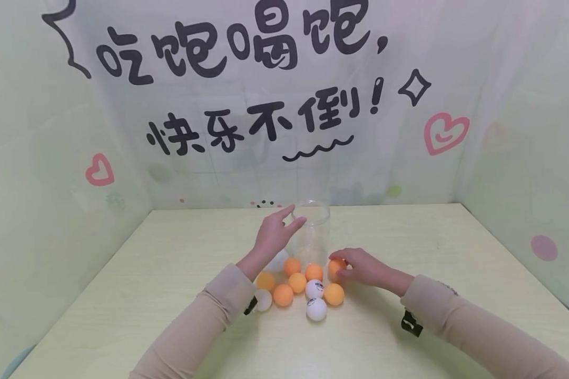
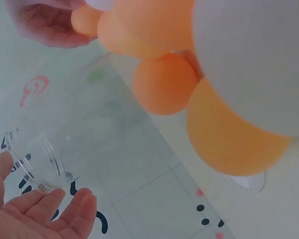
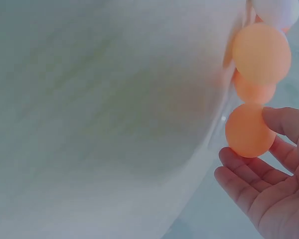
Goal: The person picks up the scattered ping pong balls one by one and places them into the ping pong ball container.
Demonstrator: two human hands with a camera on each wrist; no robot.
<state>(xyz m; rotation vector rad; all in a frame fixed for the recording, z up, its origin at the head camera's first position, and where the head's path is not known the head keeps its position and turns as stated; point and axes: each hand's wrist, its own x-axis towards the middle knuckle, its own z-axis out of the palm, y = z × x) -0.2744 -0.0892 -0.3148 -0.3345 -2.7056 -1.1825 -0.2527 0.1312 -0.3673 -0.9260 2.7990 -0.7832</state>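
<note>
A clear plastic cup (image 1: 311, 239) stands upright behind a cluster of ping-pong balls. My left hand (image 1: 272, 237) is at its left side, thumb and fingers around the rim (image 2: 40, 162). With my right hand (image 1: 365, 267) I hold an orange ping-pong ball (image 3: 250, 130) between thumb and fingers, just right of the cup's base. Nearest to that hand is a yellow-orange ball (image 1: 334, 294). More orange balls (image 1: 292, 267) lie close together before the cup, among white ones with dark print (image 1: 316, 309). Another white ball (image 1: 264, 299) lies beside the left sleeve.
A whitish round thing (image 1: 278, 260) lies partly hidden by my left wrist. The pale wooden table (image 1: 408, 231) ends at a back wall of hanging cloth (image 1: 265, 179) with black characters and pink hearts. Similar cloth borders both sides.
</note>
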